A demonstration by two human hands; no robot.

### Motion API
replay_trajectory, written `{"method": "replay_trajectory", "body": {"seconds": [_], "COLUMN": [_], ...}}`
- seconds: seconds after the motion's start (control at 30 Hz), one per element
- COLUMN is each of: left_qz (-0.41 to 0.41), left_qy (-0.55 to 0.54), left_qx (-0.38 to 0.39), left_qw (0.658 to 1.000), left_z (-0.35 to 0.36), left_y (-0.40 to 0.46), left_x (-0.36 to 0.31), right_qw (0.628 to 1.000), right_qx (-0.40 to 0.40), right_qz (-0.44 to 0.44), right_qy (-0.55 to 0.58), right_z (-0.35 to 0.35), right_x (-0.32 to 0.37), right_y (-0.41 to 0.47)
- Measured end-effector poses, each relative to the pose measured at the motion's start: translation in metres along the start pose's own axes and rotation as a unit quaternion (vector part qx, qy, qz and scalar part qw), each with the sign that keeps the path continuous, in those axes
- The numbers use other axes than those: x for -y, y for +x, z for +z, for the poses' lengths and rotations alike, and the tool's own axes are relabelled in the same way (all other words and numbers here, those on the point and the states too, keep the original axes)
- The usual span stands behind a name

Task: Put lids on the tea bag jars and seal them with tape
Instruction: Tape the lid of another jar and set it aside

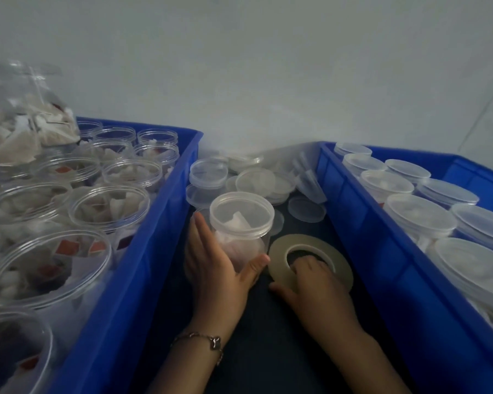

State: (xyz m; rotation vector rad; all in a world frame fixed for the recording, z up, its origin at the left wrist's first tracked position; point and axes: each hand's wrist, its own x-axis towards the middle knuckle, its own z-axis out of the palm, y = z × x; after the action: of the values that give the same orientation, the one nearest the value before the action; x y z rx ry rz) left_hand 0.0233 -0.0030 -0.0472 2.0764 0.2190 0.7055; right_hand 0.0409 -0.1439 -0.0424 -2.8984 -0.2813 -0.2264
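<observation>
A clear jar of tea bags (241,223) with a translucent lid on it stands on the dark surface between two blue bins. My left hand (217,268) wraps round its lower body, thumb on the near side. Beside it to the right lies a flat roll of pale tape (279,258). My right hand (316,288) grips the roll's near side, fingers curled into its centre hole and thumb outside the rim. A heap of loose clear lids (254,179) lies behind the jar.
The blue bin on the left (143,251) holds several open jars of tea bags (108,206). A bag of loose tea bags (20,120) sits at its far left. The blue bin on the right (362,223) holds several lidded jars (419,214). A pale wall stands behind.
</observation>
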Motion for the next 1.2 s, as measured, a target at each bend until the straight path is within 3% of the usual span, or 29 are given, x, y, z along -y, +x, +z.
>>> {"method": "replay_trajectory", "body": {"seconds": [0.1, 0.2, 0.27, 0.37, 0.43, 0.5, 0.63, 0.87, 1.2], "left_qz": [0.03, 0.218, 0.318, 0.376, 0.33, 0.226, 0.086, 0.141, 0.156], "left_qy": [-0.039, -0.028, -0.01, 0.006, -0.054, -0.156, -0.282, -0.198, -0.189], "left_qx": [-0.075, -0.165, -0.15, -0.098, -0.029, 0.048, 0.114, -0.014, -0.068], "left_qw": [0.996, 0.961, 0.936, 0.921, 0.942, 0.96, 0.949, 0.97, 0.967], "left_z": [-0.007, -0.014, -0.014, -0.01, -0.01, -0.015, -0.022, -0.029, -0.033], "left_y": [-0.005, -0.011, -0.017, -0.024, -0.026, -0.027, -0.026, -0.017, -0.015], "left_x": [-0.008, -0.015, -0.022, -0.029, -0.036, -0.044, -0.046, -0.048, -0.048], "right_qw": [0.996, 0.949, 0.904, 0.905, 0.914, 0.928, 0.953, 0.958, 0.959], "right_qx": [-0.011, -0.073, -0.103, -0.151, -0.178, -0.184, -0.18, -0.193, -0.226], "right_qz": [0.037, 0.106, 0.117, 0.07, 0.033, -0.008, -0.075, -0.137, -0.119], "right_qy": [0.085, 0.29, 0.397, 0.392, 0.362, 0.322, 0.23, 0.163, 0.121], "right_z": [-0.014, -0.034, -0.043, -0.049, -0.052, -0.055, -0.057, -0.055, -0.049], "right_x": [-0.001, -0.002, -0.004, -0.003, -0.001, 0.004, 0.009, 0.013, 0.012], "right_y": [0.0, -0.001, -0.004, -0.012, -0.016, -0.022, -0.027, -0.029, -0.027]}}
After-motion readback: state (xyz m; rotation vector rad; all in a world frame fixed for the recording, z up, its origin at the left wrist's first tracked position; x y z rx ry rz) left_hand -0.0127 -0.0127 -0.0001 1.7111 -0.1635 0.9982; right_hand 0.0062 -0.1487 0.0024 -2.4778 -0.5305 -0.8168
